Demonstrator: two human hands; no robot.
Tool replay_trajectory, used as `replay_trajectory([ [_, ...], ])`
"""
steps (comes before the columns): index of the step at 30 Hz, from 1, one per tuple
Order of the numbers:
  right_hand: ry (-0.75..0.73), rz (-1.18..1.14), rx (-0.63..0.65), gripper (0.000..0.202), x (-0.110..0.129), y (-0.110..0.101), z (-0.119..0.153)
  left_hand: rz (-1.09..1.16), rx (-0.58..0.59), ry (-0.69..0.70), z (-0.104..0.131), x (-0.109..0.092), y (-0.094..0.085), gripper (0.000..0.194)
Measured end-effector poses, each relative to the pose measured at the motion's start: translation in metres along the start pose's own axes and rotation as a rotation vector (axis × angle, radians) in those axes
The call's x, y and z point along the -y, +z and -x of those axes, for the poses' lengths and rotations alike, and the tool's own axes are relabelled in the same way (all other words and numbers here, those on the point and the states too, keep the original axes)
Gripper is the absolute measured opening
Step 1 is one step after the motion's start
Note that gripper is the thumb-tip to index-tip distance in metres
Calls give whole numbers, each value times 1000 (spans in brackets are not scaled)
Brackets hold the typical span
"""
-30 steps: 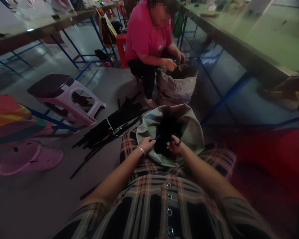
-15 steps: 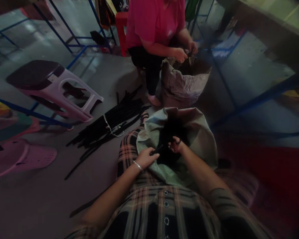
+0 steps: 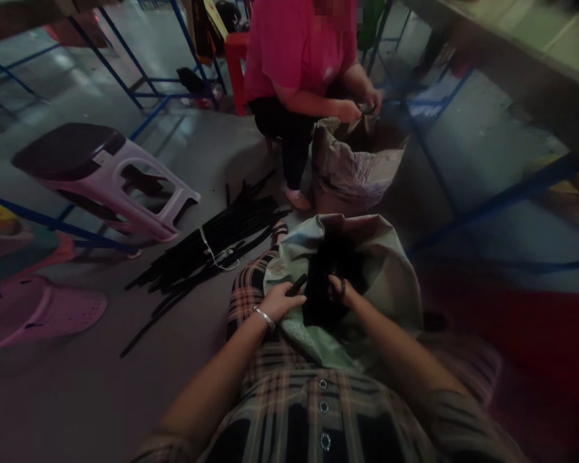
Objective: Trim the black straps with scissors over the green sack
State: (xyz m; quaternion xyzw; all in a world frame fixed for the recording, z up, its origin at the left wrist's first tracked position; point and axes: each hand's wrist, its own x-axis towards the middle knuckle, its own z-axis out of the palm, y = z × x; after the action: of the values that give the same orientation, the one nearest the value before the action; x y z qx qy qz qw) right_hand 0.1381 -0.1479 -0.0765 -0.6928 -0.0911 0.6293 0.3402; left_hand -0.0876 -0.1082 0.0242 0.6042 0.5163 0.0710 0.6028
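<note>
A pale green sack [image 3: 395, 283] stands open between my knees, with a heap of black material [image 3: 335, 257] inside. Over its left rim, my left hand [image 3: 282, 301] is closed on a short black strip [image 3: 297, 285]. My right hand [image 3: 340, 289] is above the black heap, its fingers curled through the dark handles of what looks like scissors [image 3: 341, 287]; the blades are lost against the black. The strip and the right hand are apart.
A bundle of long black strips [image 3: 212, 238] tied with white string lies on the floor at the left. Beyond it are a plastic stool [image 3: 145, 186] and a pink basket [image 3: 53, 308]. Ahead, a person in pink [image 3: 289, 58] sits at another sack [image 3: 357, 167].
My hands have moved slightly apart. The black strip in my left hand now tilts upward, away from the tool in my right hand. The view has shifted a little.
</note>
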Motion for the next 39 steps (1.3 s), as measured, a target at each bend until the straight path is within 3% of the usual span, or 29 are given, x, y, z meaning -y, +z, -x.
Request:
replay_trajectory([
  [6, -240, 457, 115, 41, -10, 3, 80, -7, -109, 30, -6, -23, -9, 33],
  [11, -353, 544, 262, 40, -15, 11, 135, -4, -80, 112, 0, -27, 4, 31],
  [16, -358, 575, 207, 38, -24, 19, 165, -42, -127, 177, 11, -22, 15, 26],
  [20, -463, 575, 148, 29, -37, 22, 165, -92, -207, 200, 18, -23, 22, 23],
  [25, -626, 609, 142, 23, -48, 22, 146, -132, -260, 240, 22, -27, 35, 19],
  [31, -559, 435, 138, 21, -51, 25, 128, -126, -332, 220, 22, -35, 52, 18],
  [35, -421, 271, 180, 22, -51, 29, 126, -4, -296, 139, 24, -42, 59, 18],
  [39, -421, 270, 197, 21, -51, 27, 121, 43, -262, 115, 22, -43, 62, 18],
])
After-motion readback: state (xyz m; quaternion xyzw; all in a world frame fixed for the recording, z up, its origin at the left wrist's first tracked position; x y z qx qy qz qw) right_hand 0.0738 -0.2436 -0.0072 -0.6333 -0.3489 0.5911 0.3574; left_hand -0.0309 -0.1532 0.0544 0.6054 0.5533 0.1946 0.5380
